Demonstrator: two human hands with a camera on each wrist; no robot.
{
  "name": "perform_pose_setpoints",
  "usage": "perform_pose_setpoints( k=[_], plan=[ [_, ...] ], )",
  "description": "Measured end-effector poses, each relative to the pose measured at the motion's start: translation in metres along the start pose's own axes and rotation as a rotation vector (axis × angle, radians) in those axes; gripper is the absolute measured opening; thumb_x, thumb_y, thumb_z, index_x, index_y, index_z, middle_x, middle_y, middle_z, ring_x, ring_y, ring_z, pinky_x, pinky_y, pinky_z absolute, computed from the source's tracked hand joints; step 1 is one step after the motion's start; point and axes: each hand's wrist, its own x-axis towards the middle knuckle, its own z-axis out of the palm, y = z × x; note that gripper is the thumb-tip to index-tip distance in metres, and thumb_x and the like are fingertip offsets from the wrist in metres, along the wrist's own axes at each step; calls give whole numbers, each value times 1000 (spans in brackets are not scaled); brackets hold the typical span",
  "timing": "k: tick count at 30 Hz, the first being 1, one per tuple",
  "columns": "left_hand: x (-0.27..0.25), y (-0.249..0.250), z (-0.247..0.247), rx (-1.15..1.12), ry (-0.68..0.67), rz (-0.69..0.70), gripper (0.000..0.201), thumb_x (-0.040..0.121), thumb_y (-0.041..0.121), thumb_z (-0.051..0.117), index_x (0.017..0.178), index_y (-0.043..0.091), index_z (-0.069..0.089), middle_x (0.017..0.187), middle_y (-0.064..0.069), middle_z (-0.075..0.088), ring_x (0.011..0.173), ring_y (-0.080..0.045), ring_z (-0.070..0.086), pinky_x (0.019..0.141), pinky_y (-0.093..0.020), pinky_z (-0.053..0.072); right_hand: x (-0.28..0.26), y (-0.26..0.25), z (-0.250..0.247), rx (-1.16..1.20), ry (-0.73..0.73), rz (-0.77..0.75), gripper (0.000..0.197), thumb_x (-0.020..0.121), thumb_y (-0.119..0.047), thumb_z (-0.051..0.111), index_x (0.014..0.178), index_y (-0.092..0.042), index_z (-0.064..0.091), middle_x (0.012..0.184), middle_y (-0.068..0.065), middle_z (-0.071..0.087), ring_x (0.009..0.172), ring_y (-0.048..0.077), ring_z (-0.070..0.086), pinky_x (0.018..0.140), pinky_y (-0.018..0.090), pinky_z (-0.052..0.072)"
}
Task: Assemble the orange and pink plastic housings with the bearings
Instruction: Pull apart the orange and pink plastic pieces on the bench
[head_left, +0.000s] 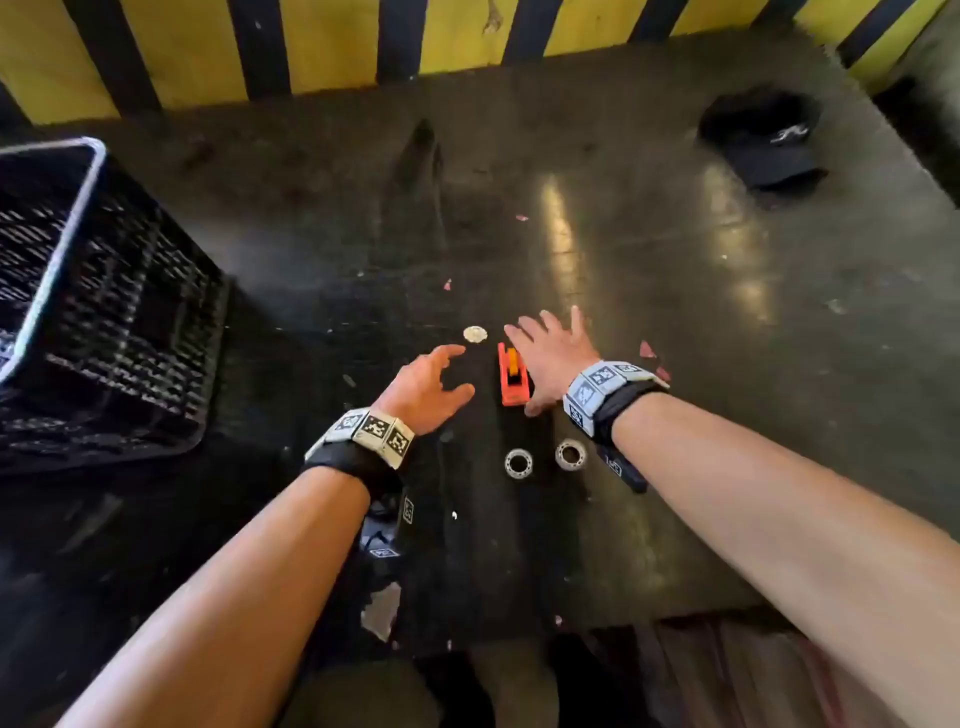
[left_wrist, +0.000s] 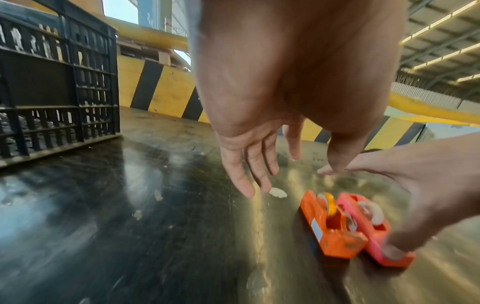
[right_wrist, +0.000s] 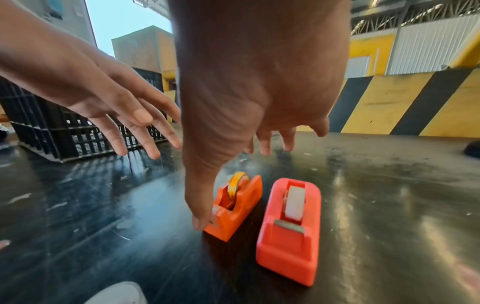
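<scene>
orange housing (head_left: 513, 375) | pink housing (right_wrist: 289, 228) hidden from head view | hands spread

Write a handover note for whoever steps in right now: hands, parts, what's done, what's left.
Left hand: open, holding nothing, fingers spread above the table, reaching toward a small pale disc.
Right hand: open, fingers spread over the pink housing; the thumb tip seems to be at the near end of the orange housing.
Both housings stand side by side on the table, apart, each with a wheel seated in its slot.
Two bearings lie loose on the table near the right wrist.
Done: wheels appear fitted. Left: the two loose bearings are not yet placed; where they go can't be told.
</scene>
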Motion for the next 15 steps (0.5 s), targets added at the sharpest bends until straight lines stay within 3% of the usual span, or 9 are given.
perform_pose_setpoints(
  k=[4, 8, 10, 12, 13, 15],
  plan=[
    [5, -5, 9, -10, -38, -24, 65, 98, 34, 67, 156, 27, 39, 150, -7, 52, 115, -22, 66, 106, -35, 49, 17, -7, 7, -96, -23, -6, 131, 67, -68, 83, 165, -17, 13, 169, 4, 25, 158, 31, 16, 118, 72, -4],
    [4, -12, 17, -83, -48, -19, 64, 98, 33, 67, 155, 29, 39, 150, -6, 52, 116, -21, 67, 92, -31, 56, 21, -12, 21, -10, 73, -39, 117, 65, -60, 85, 157, -15, 31, 153, 4, 46, 146, 27, 39, 121, 71, -2],
    [4, -12, 15, -106, -52, -19, 63, 98, 34, 66, 155, 29, 39, 151, -5, 52, 112, -19, 68, 80, -27, 59, 14, -13, 21, 154, 116, -50, 116, 61, -56, 86, 156, -18, 32, 150, 5, 43, 141, 30, 44, 123, 64, 9],
    [2, -12, 13, -128, -38, -23, 61, 100, 37, 64, 155, 30, 39, 150, -3, 53, 107, -18, 70, 73, -17, 55, 1, -17, 19, 409, 148, -100, 120, 60, -52, 87, 159, -23, 26, 147, 6, 37, 133, 32, 47, 116, 49, 32],
    [2, -11, 12, -141, -30, -26, 61, 100, 40, 63, 155, 32, 39, 149, -2, 54, 109, -19, 71, 79, -18, 56, -7, -20, 18, 524, 155, -137, 121, 60, -49, 88, 159, -24, 24, 145, 5, 35, 129, 31, 49, 109, 44, 41],
    [1, -11, 9, -195, -48, -29, 62, 98, 45, 64, 154, 34, 38, 146, -4, 59, 115, -24, 70, 96, -37, 59, -20, -24, 18, 651, 170, -218, 119, 60, -43, 88, 159, -24, 25, 141, 3, 31, 122, 31, 54, 101, 42, 50]
  ],
)
